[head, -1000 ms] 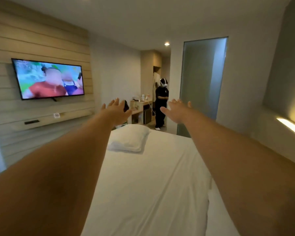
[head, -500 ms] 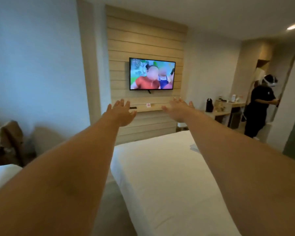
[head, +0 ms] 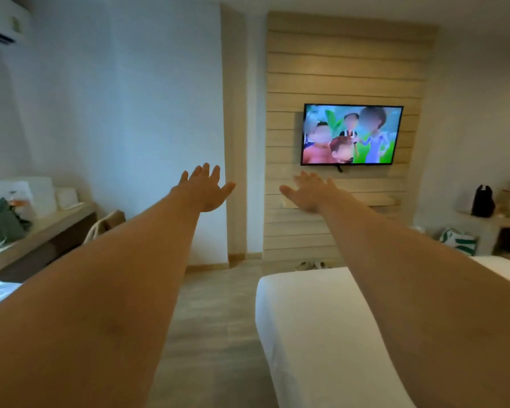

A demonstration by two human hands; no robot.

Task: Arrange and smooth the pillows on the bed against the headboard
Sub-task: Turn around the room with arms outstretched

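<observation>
Above the near corner of the white bed [head: 315, 334], both bare arms stretched straight out toward the far wall. The left hand [head: 204, 190] was spread wide with fingers splayed and gripped nothing; the right hand [head: 309, 192] was likewise flat and open, empty, thumb pointing inward. The two hands hung apart from each other in the air, touching no surface. Only a part of the mattress showed, its right side hidden behind the right forearm and its lower edge cut off by the frame; no pillows or headboard could be seen in this view. A television [head: 351, 134] hung on the slatted wood panel [head: 336, 69], its picture partly blurred. At the left, a worktop [head: 42, 231] carried pale boxes and a green heap too soft to identify. A dark bag [head: 482, 201] stood on a shelf at the far right, with blurred clutter beside it.
</observation>
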